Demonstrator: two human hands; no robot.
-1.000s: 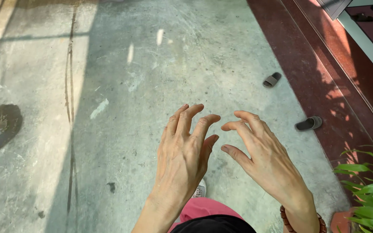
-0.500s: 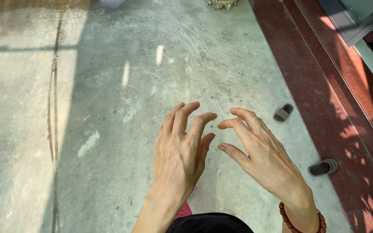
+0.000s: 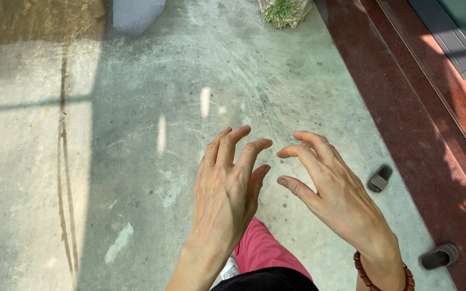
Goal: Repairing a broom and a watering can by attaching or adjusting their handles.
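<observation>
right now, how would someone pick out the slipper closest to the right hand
Follow the edge where the grey concrete floor meets the dark red strip. Just right of the right hand lies a grey slipper, on the concrete. The other slipper lies lower, near the frame's bottom corner.

A grey concrete floor (image 3: 152,161) carries pale scuffs and a long rusty streak (image 3: 63,178). Two grey slippers (image 3: 379,179) lie apart beside a dark red tiled strip (image 3: 405,108). A potted plant (image 3: 282,12) stands at the far edge.
</observation>
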